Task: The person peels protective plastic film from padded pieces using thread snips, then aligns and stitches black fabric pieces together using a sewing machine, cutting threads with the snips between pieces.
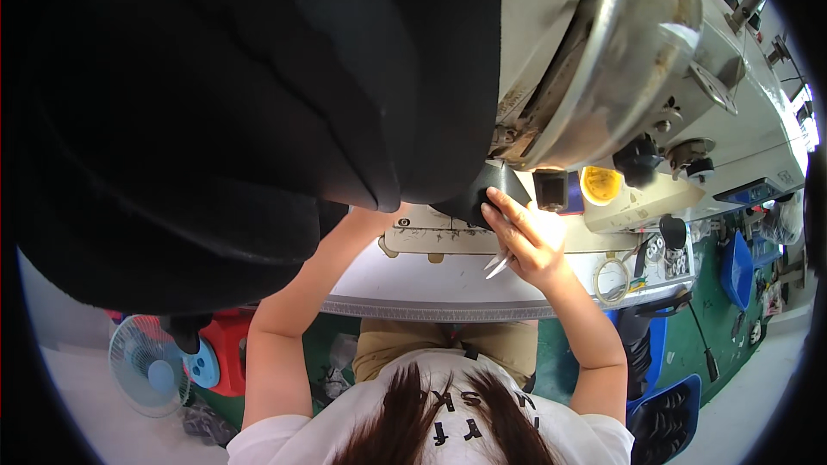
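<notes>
black material (258, 112) | left of sewing machine (629, 60), reaching rightward; long axis unclear | right hand (536, 239): fingertips on it, gripping snips (497, 266), tips lower-left | left hand (385, 217): mostly hidden, can't tell

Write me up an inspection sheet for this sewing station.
Surface: white table with a ruler-marked front edge.
Job's things: large black material fills the upper left; a black piece lies at the sewing machine. Whether they are joined cannot be told.
Clutter: yellow round container, pale ring and small spools, all to the right.
Hands: right hand has fingertips on the black piece, metal blades jutting out below it; left hand mostly hidden behind the large material.
Cables: none clearly made out.
Surroundings: fan at left, blue bin at right, green floor.
</notes>
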A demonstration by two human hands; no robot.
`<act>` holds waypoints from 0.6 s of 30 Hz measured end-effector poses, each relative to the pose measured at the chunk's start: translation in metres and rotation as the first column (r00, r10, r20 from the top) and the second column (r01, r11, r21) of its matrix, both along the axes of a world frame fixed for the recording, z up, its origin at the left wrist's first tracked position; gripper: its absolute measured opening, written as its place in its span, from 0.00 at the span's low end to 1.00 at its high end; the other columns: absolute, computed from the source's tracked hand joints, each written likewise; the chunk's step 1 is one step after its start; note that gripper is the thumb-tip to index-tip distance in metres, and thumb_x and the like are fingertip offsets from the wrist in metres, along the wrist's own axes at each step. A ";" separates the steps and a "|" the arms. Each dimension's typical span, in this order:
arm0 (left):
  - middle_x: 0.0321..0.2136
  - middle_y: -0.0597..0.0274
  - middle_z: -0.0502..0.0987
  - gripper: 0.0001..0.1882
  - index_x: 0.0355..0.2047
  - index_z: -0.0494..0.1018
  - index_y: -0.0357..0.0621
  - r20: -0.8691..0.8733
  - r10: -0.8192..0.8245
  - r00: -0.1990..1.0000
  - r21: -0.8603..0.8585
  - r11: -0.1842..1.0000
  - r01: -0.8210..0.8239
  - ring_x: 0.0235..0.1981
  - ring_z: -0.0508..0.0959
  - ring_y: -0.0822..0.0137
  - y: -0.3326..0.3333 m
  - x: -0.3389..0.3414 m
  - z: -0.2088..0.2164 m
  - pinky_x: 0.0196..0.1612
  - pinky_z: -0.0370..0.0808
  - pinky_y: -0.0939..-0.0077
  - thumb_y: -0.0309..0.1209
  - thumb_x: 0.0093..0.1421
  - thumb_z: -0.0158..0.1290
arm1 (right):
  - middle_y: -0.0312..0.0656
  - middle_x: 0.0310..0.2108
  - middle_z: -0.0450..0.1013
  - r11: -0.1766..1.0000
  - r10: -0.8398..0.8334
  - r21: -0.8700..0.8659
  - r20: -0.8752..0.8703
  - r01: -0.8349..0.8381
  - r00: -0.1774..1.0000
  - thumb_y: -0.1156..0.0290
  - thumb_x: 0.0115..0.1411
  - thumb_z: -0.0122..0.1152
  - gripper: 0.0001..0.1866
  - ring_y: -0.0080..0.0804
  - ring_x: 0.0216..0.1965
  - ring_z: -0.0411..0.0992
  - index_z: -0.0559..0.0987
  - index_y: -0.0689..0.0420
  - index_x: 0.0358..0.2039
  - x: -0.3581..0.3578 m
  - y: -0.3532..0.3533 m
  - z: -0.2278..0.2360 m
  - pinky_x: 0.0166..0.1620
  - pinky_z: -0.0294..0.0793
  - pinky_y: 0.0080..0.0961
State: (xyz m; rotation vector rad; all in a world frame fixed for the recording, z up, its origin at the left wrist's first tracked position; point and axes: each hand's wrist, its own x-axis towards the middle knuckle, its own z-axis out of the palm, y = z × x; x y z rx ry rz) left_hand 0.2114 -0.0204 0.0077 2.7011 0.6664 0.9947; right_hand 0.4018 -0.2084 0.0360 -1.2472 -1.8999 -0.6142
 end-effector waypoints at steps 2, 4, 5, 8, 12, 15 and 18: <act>0.49 0.51 0.75 0.24 0.48 0.74 0.43 0.136 -0.227 0.964 0.286 0.941 0.181 0.51 0.74 0.51 -0.012 0.001 -0.003 0.54 0.69 0.60 0.36 0.52 0.65 | 0.49 0.45 0.78 0.999 0.009 -0.048 0.011 -0.009 1.000 0.83 0.38 0.63 0.21 0.31 0.22 0.74 0.83 0.62 0.38 0.003 -0.003 0.002 0.23 0.71 0.24; 0.49 0.51 0.74 0.26 0.47 0.74 0.44 0.196 -0.369 0.909 0.438 0.862 0.256 0.51 0.74 0.50 -0.020 0.007 -0.003 0.54 0.69 0.58 0.36 0.48 0.67 | 0.48 0.44 0.78 0.999 0.001 -0.053 0.026 0.000 1.000 0.82 0.39 0.63 0.20 0.32 0.24 0.75 0.83 0.61 0.38 0.005 -0.004 0.004 0.25 0.73 0.24; 0.49 0.51 0.74 0.27 0.47 0.74 0.45 0.222 -0.387 0.895 0.516 0.825 0.229 0.51 0.74 0.50 -0.022 0.009 -0.001 0.53 0.69 0.57 0.37 0.46 0.68 | 0.48 0.44 0.78 0.999 0.011 -0.048 0.042 -0.009 0.999 0.82 0.40 0.64 0.20 0.32 0.25 0.76 0.83 0.61 0.38 0.007 -0.004 0.006 0.26 0.74 0.24; 0.46 0.52 0.76 0.25 0.43 0.74 0.47 0.198 -0.399 0.895 0.621 0.758 0.200 0.47 0.77 0.52 -0.025 0.010 0.005 0.49 0.72 0.59 0.33 0.44 0.68 | 0.46 0.44 0.79 1.000 0.011 -0.020 0.033 -0.010 0.999 0.82 0.41 0.64 0.20 0.33 0.28 0.78 0.83 0.60 0.38 0.013 -0.004 0.011 0.28 0.76 0.24; 0.39 0.54 0.79 0.14 0.36 0.76 0.45 0.196 -0.428 0.882 0.638 0.739 0.216 0.41 0.79 0.56 -0.031 0.009 0.011 0.43 0.76 0.64 0.25 0.47 0.64 | 0.45 0.44 0.79 0.998 0.020 -0.063 0.039 -0.017 0.999 0.81 0.40 0.64 0.21 0.35 0.32 0.80 0.83 0.59 0.40 0.014 -0.006 0.011 0.30 0.77 0.26; 0.35 0.55 0.80 0.09 0.33 0.78 0.43 0.216 -0.422 0.881 0.627 0.751 0.206 0.38 0.80 0.58 -0.035 0.007 0.015 0.40 0.76 0.66 0.22 0.49 0.62 | 0.45 0.44 0.79 0.998 0.011 -0.067 0.015 -0.010 1.000 0.81 0.38 0.64 0.23 0.36 0.32 0.80 0.83 0.59 0.41 0.013 -0.007 0.010 0.30 0.76 0.26; 0.34 0.56 0.80 0.08 0.32 0.78 0.42 0.218 -0.404 0.889 0.618 0.762 0.194 0.37 0.81 0.59 -0.039 0.005 0.018 0.39 0.76 0.67 0.22 0.49 0.62 | 0.45 0.45 0.78 0.994 0.013 -0.106 -0.021 -0.015 1.000 0.81 0.38 0.63 0.24 0.37 0.34 0.80 0.83 0.58 0.41 0.013 -0.008 0.011 0.32 0.76 0.28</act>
